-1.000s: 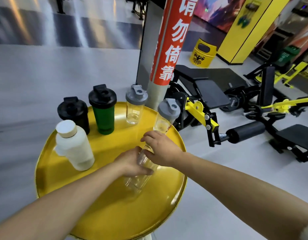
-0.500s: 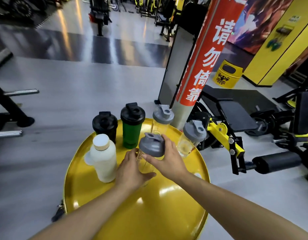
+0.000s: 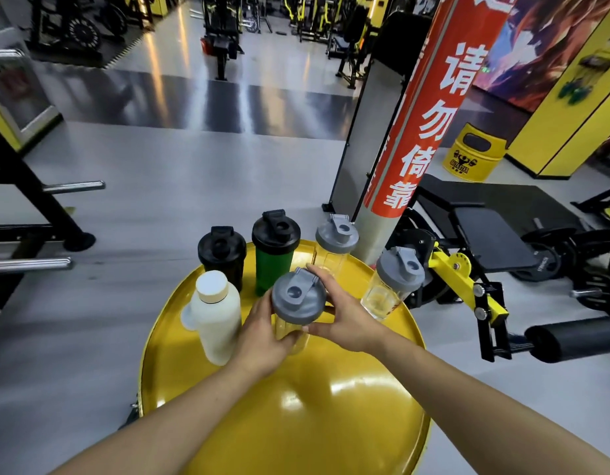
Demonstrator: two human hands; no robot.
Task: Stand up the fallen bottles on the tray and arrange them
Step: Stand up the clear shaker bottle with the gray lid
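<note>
A clear shaker bottle with a grey lid (image 3: 298,298) stands upright near the middle of the round yellow tray (image 3: 317,413). My left hand (image 3: 262,341) wraps its clear body from the left. My right hand (image 3: 344,317) holds it from the right, fingers at the lid's rim. Behind it stand a black shaker (image 3: 222,255), a green shaker with a black lid (image 3: 275,255) and a clear grey-lidded shaker (image 3: 336,241). A white bottle (image 3: 214,315) stands at the left, and another clear grey-lidded shaker (image 3: 394,282) at the right edge.
A red-and-grey pillar (image 3: 416,138) rises just behind the tray. A black and yellow weight bench (image 3: 475,275) sits to the right, a rack with bars (image 3: 32,221) to the left. The near half of the tray is bare.
The clear grey-lidded bottle lay on its side in my hands a second ago; both hands have tipped it upright. My view has risen toward the gym floor.
</note>
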